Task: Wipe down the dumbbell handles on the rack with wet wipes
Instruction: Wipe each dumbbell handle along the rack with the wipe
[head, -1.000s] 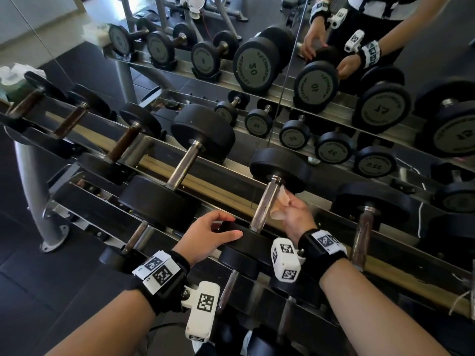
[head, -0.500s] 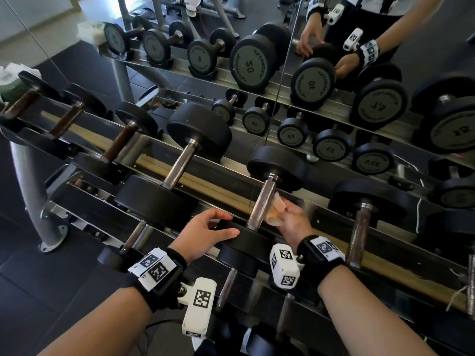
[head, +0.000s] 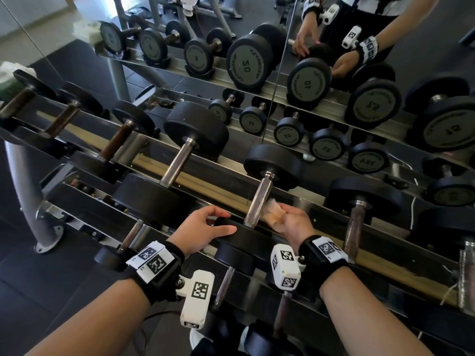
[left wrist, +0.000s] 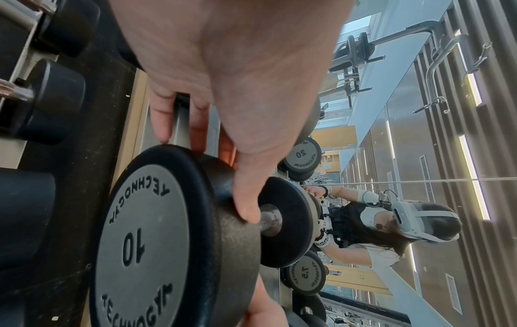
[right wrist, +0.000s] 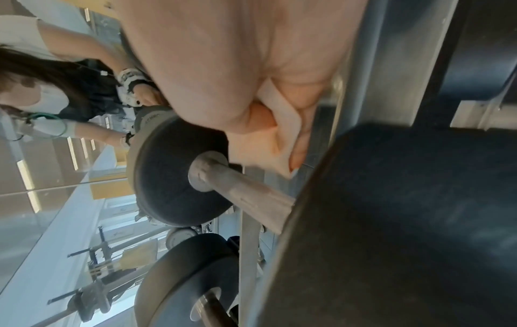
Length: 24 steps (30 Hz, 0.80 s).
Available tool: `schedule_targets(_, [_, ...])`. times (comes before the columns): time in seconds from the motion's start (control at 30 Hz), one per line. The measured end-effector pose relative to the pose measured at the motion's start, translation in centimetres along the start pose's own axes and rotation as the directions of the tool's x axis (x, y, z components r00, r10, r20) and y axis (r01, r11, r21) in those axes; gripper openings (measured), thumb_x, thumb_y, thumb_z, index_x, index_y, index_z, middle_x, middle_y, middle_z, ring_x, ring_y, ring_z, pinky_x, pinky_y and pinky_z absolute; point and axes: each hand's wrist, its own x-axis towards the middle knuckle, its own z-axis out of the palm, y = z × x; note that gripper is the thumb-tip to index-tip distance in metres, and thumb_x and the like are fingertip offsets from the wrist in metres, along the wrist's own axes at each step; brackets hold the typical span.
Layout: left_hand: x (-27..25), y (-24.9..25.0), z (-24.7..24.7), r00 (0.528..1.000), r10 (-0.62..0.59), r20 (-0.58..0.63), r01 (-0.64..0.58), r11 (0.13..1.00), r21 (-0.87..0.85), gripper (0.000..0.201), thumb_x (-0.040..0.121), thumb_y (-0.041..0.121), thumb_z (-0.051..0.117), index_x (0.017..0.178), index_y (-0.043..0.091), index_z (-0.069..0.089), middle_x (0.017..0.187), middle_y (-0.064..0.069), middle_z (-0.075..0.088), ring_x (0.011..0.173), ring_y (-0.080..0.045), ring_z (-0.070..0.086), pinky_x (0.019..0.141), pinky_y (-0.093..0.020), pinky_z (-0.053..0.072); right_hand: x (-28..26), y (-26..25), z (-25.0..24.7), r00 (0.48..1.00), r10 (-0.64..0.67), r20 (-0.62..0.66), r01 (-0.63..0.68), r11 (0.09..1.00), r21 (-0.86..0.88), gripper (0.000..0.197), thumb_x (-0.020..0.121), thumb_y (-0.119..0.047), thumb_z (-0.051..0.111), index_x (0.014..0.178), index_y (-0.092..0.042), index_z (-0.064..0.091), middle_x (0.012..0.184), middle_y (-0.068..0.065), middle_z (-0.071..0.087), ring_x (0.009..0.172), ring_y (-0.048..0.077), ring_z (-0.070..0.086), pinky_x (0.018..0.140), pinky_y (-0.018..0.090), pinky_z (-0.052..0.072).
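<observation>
A long two-tier rack (head: 210, 187) is stretching across the head view, standing against a mirror (head: 334, 47) that is doubling the dumbbells and the person. On its upper tier a row of dumbbells is lying with handles pointing toward the person, and the one marked 10, the dumbbell (left wrist: 173, 232) in the middle, is getting the attention. The left hand (head: 203, 227) is bracing its near head, fingers and thumb curling over the black rim, so it is gripping the weight rather than lying flat. The right hand (head: 295, 222) is sitting just beside the steel handle (head: 259, 201), fingers closed on a crumpled wet wipe (head: 273, 213) that is touching, or all but touching, the handle's right side low down; the wrist view is too blurred to settle which. As for progress, the pictures are not showing which handles are already clean: the two dark handles far left (head: 61, 120) and the speckled, tarnished-looking one to the right (head: 353, 227) are looking dull, so I am judging that several handles on this tier, and the whole lower tier, are probably waiting their turn.
</observation>
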Motion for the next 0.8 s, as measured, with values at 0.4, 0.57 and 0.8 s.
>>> schedule_targets(0.4, [-0.6, 0.4, 0.3, 1.0, 0.011, -0.02, -0.011, 1.0, 0.0, 0.032, 0.08, 0.035, 0.078, 0.108, 0.035, 0.064, 0.11, 0.01, 0.066, 0.1, -0.008, 0.065, 0.09, -0.029, 0.053, -2.1, -0.5, -1.3, 0.991, 0.026, 0.134, -0.023, 0.999, -0.022, 0.047, 0.088, 0.02, 0.036, 0.109, -0.007, 0.068, 0.101, 0.016, 0.072, 0.087, 0.024, 0.071, 0.061, 0.023, 0.054])
schedule_targets(0.57, [-0.9, 0.7, 0.2, 0.999, 0.022, -0.029, -0.022, 1.0, -0.009, 0.032, 0.079, 0.033, 0.08, 0.107, 0.032, 0.066, 0.106, 0.007, 0.071, 0.095, -0.008, 0.068, 0.091, -0.031, 0.055, 0.2, -2.2, -1.6, 0.989, -0.148, 0.015, 0.147, 0.989, 0.03, 0.034, 0.094, 0.008, 0.045, 0.12, -0.002, 0.065, 0.099, 0.01, 0.07, 0.089, 0.019, 0.065, 0.068, 0.017, 0.051])
schedule_targets(0.8, [-0.7, 0.4, 0.2, 0.999, 0.024, -0.022, -0.024, 1.0, -0.009, 0.033, 0.078, 0.036, 0.08, 0.107, 0.035, 0.066, 0.111, 0.008, 0.068, 0.103, -0.01, 0.066, 0.096, -0.038, 0.053, 0.8, 1.9, 1.8, 0.954, -0.294, 0.064, 0.299, 0.9, -0.318, 0.029, 0.102, -0.021, 0.048, 0.125, -0.023, 0.065, 0.115, -0.001, 0.069, 0.109, 0.019, 0.064, 0.1, 0.033, 0.047])
